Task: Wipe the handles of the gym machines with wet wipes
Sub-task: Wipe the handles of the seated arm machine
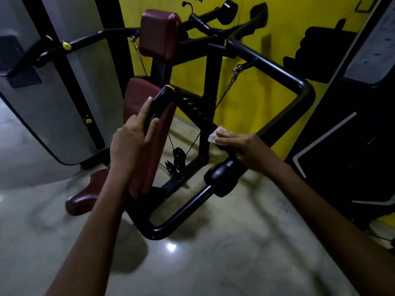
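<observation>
At the far left a grey shrouded weight stack (64,99) stands on the pale glossy floor (213,263), with a black bar carrying a yellow knob (66,45) crossing in front of it. Just right of it, a maroon seat (85,199) sits low, and a maroon back pad (149,133) rises behind it, topped by a maroon head pad (160,35). The left hand (130,142) grips a short black handle (157,105) in front of the back pad, its forefinger laid straight along the handle's side and the other fingers wrapped round it. Open floor lies between the two forearms, all the way down to the picture's bottom edge. Between the hands a bent black tube frame (188,208) loops down close to the floor and climbs right to a black foam roller (221,179). Just above the roller, the right hand (250,150) curls round the machine's black grip (228,152) and presses a white wet wipe (218,135) against it. The same tube goes on up and right to a rounded corner (305,88) near the yellow wall (267,22). A second dark machine (352,124) crowds the right edge.
</observation>
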Motion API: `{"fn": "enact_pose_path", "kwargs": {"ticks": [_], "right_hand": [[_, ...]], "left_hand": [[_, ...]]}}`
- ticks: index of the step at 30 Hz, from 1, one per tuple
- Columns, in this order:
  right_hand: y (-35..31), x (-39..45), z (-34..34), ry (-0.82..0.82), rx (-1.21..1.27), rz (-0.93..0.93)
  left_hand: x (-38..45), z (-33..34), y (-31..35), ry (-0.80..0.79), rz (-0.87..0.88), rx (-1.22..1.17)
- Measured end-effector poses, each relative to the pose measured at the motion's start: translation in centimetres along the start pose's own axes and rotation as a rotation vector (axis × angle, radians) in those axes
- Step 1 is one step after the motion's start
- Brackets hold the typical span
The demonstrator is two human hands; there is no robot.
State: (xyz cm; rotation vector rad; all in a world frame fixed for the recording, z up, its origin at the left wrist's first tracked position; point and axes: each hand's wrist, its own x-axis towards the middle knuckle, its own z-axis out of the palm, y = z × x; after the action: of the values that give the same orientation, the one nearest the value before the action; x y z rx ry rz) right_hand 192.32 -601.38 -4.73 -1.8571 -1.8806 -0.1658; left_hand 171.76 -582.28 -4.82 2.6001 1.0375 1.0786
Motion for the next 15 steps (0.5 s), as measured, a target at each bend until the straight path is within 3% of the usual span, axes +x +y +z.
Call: {"fn": "enact_pose_path", "kwargs": {"ticks": [6,10,15], "right_hand": [[-0.7,-0.3,-0.5,0.045,0.06,0.127],[-1.2,1.9,-0.3,0.04,0.112,0.358],[0.0,3.1,-2.3,-0.136,0.379,0.565]], "left_hand": [[-0.1,0.1,0.4,0.022,-0.006,0.01],[-0.1,-0.1,0.7,0.027,-0.042,0.015],[0.0,-0.1,1.0,0.042,-0.072,0.024]]}}
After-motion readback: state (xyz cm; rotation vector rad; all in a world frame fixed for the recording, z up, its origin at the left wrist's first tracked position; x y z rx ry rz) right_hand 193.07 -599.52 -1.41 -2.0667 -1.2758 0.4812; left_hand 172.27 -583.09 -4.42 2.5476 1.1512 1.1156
